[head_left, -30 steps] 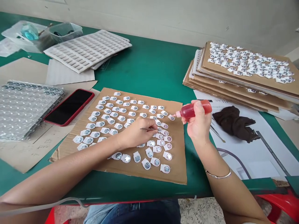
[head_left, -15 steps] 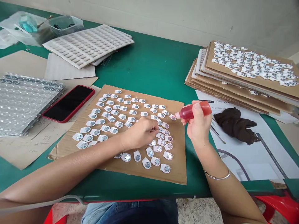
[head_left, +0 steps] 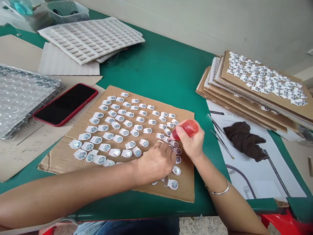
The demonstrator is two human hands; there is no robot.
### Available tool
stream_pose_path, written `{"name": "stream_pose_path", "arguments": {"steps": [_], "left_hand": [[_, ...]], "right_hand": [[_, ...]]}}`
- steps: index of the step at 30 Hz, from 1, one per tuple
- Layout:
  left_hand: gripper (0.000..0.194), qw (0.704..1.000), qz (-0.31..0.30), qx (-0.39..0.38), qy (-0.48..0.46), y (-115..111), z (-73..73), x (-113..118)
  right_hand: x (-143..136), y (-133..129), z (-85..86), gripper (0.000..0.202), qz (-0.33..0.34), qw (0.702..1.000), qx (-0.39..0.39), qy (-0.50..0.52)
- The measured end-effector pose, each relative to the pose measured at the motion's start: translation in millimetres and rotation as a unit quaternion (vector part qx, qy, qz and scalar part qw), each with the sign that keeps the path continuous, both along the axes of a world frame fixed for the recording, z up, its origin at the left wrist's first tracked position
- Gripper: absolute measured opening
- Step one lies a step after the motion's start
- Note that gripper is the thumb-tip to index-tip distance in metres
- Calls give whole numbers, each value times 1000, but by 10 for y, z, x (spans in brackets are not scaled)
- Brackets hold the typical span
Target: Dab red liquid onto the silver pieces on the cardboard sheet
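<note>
My right hand (head_left: 193, 140) is wrapped round a small red squeeze bottle (head_left: 189, 128), tilted down to the left over the right side of a cardboard sheet (head_left: 188, 192). Rows of small round silver discs on white tabs (head_left: 116, 152) cover the sheet, some with fine wires. My left hand (head_left: 158, 163) is closed and rests low over the discs just left of the bottle's tip. A narrow brownish strip (head_left: 166, 181) shows below its knuckles; what the fingers pinch is hidden. The bottle's nozzle lies close to the discs, and I cannot tell whether it touches one.
At left lie a phone in a red case (head_left: 66, 104) and clear plastic trays (head_left: 24, 94). White foam trays (head_left: 93, 40) and a plastic bin (head_left: 68, 13) stand behind. On the right are stacked cardboard sheets with discs (head_left: 266, 78), tweezers (head_left: 222, 143) and a dark cloth (head_left: 244, 140).
The bottle has moved left and down, closer to the discs, and tilts more steeply. My left hand has shifted down and right. The camera view has also turned slightly.
</note>
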State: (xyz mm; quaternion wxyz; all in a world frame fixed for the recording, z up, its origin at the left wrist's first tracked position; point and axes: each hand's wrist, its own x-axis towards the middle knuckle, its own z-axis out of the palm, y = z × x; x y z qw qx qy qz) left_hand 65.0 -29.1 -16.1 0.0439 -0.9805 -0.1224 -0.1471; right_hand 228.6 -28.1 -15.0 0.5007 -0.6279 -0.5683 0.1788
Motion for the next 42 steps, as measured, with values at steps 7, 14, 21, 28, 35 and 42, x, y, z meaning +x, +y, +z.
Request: {"name": "stream_pose_path", "arguments": {"steps": [7,14,21,28,35,42], "left_hand": [[19,999,11,26,-23,-74,-57,29],[15,999,8,33,-16,-88,-79,20],[17,998,13,52,-28,-87,-94,20],[16,999,5,45,-19,-90,-99,22],[17,998,7,62,-18,-99,-119,23],[17,998,6,68,-11,-91,-95,23]], "right_hand": [[6,2,-12,23,10,999,8,-46],[15,-1,-25,23,17,998,10,-62],[10,10,-16,24,16,997,16,-72],[1,17,-8,24,11,997,18,-69],[15,15,-28,24,4,997,28,-76],[16,17,-34,24,1,996,32,-81]]}}
